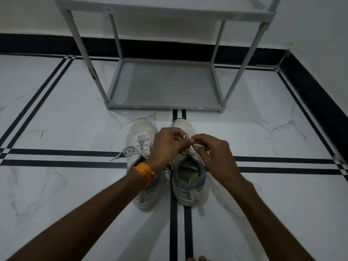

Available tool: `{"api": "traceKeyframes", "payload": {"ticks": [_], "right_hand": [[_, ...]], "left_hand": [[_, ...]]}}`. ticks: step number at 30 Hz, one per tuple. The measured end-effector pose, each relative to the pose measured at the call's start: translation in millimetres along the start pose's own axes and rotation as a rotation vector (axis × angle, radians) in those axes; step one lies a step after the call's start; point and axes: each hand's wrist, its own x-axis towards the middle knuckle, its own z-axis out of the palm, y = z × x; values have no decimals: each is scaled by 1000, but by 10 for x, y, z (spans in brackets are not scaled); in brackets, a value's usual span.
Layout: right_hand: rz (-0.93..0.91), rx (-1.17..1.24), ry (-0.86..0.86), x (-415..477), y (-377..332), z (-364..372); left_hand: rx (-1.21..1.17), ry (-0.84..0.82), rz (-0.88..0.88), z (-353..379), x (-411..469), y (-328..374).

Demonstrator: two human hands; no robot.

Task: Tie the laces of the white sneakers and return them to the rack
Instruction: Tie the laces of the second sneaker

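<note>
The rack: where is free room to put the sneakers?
The rack's bottom shelf is bare between its four posts. Floor beside the sneakers is bare too. It is crowded where both hands work the right sneaker's laces.

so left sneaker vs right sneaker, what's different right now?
The left sneaker lies untouched, its laces loose and trailing onto the floor; the right sneaker has its laces pinched by the left hand and right hand. The left sneaker's heel is hidden under the forearm; the right sneaker's opening shows a greenish insole. Both are white, toes toward the rack, side by side.
</note>
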Motion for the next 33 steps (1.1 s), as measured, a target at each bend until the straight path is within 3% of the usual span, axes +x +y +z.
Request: {"api": "traceKeyframes", "payload": {"ticks": [8, 14, 17, 22, 24, 26, 28, 30, 33], "right_hand": [[102, -187, -170, 58, -96, 42], [194, -153, -143, 57, -75, 76], [245, -61, -100, 57, -77, 42], [382, 254, -56, 106, -31, 25], [429, 241, 8, 116, 0, 35], [314, 55, 136, 102, 13, 18], [75, -142, 209, 86, -20, -9], [-109, -252, 161, 82, -29, 10], [-190, -300, 123, 92, -35, 46]], "left_hand": [[280, -116, 253, -125, 25, -6], [596, -80, 490, -92, 69, -55], [491, -74, 410, -74, 65, -62], [164, -119, 53, -100, 113, -76], [33, -144, -60, -119, 142, -73], [-59, -152, -132, -115, 142, -51], [-110, -156, -175, -107, 134, -31], [-130, -165, -188, -97, 132, -16], [-152, -166, -223, -97, 142, -3]]}}
